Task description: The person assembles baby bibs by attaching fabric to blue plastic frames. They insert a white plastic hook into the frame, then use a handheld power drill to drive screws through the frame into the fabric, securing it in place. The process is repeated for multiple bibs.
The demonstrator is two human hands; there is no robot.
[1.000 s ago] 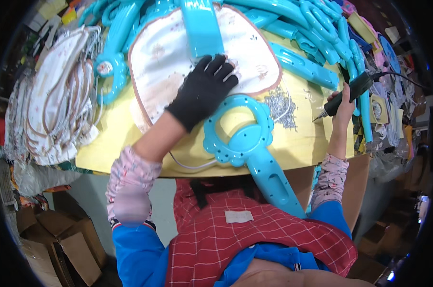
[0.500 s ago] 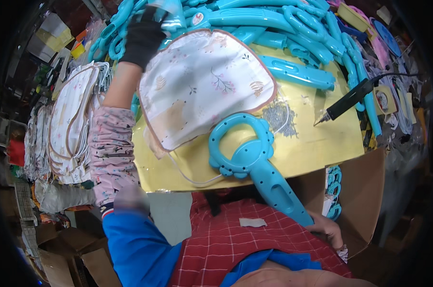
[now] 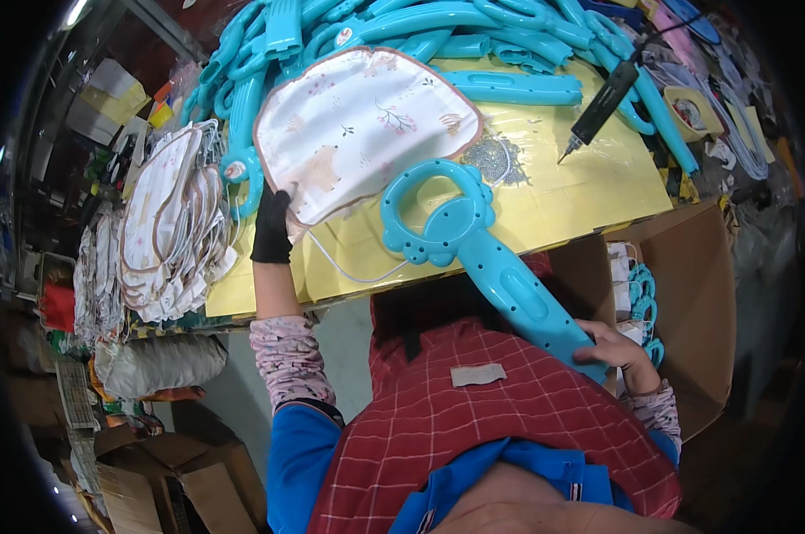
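Observation:
A turquoise plastic part [image 3: 440, 238], with a scalloped ring head and a long handle dotted with small holes, rests its ring on the yellow tabletop. Its handle slants off the near edge, where my bare right hand [image 3: 620, 356] is closed round the end. A white printed cloth panel [image 3: 358, 133] with brown edging and a thin white cord lies left of the ring. My left hand [image 3: 273, 227], in a black glove, grips the panel's lower left edge; some fingers are hidden.
Turquoise parts [image 3: 402, 22] pile up along the back. A black electric screwdriver [image 3: 602, 102] hangs from a cord at right, near scattered small screws [image 3: 500, 160]. Cloth panels [image 3: 166, 214] are stacked at left. A cardboard box [image 3: 687, 294] stands at the near right.
My left hand has come back from the far pile to the cloth panel's lower left edge. A turquoise piece now stands at the pile's left side. My right hand still holds the handle.

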